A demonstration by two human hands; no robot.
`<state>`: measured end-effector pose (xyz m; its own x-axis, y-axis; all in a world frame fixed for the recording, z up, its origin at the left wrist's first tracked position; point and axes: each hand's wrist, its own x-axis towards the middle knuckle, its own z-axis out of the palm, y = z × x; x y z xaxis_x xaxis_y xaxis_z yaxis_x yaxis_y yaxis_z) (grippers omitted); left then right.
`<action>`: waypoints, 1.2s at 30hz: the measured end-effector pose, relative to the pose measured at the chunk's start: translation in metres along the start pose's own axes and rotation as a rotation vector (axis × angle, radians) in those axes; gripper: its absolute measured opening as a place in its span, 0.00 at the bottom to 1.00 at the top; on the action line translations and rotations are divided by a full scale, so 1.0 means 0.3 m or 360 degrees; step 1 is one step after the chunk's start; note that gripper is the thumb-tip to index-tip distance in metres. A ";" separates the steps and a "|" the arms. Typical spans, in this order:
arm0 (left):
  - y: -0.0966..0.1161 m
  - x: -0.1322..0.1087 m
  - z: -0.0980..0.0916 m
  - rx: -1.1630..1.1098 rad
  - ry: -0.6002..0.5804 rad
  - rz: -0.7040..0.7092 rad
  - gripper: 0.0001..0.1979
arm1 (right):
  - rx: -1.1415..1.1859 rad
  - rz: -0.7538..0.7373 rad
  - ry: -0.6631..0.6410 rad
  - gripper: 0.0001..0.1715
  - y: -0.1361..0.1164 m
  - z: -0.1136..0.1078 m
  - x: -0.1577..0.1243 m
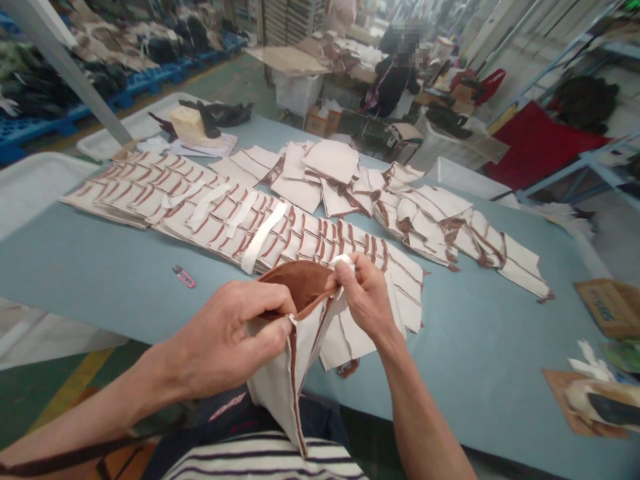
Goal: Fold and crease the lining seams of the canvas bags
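Note:
A cream fabric pouch with a brown lining (300, 283) is held over the table's near edge, its mouth spread apart. My left hand (245, 327) pinches the rim by a brown-edged seam at the near side. At the far right of the opening, my right hand (367, 290) grips the rim, with a small white piece at its fingertips. Just beyond lies a long row of overlapping cream pieces with brown edges (215, 220), crossed by several white strips (265, 237). More cream pieces (345, 340) lie partly behind the pouch.
Pink-handled thread snips (184, 276) lie on the blue-grey table (150, 280). Loose cream pieces (330, 163) are heaped toward the back. A yellowish block (194, 125) sits at the far left; a cardboard box (610, 307) stands at the right edge. Another person (395, 77) is in the background.

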<state>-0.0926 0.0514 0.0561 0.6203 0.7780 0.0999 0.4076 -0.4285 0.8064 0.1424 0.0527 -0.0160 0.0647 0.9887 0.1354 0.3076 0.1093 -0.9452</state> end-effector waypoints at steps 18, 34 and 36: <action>-0.032 -0.032 -0.012 -0.0278 0.0115 -0.0021 0.12 | 0.0278 -0.0175 0.0096 0.12 -0.183 0.228 -0.075; -0.069 -0.056 0.003 0.0329 0.0295 0.0347 0.12 | 0.0395 0.0087 0.0075 0.14 -0.205 0.242 -0.099; -0.071 -0.059 0.003 0.0430 0.0317 0.0355 0.12 | 0.0281 0.0035 0.0132 0.14 -0.205 0.239 -0.103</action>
<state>-0.1116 0.0463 0.0365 0.5822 0.7147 0.3877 0.4555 -0.6817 0.5725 0.0534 0.0228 0.0166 0.1499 0.9800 0.1310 0.1343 0.1111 -0.9847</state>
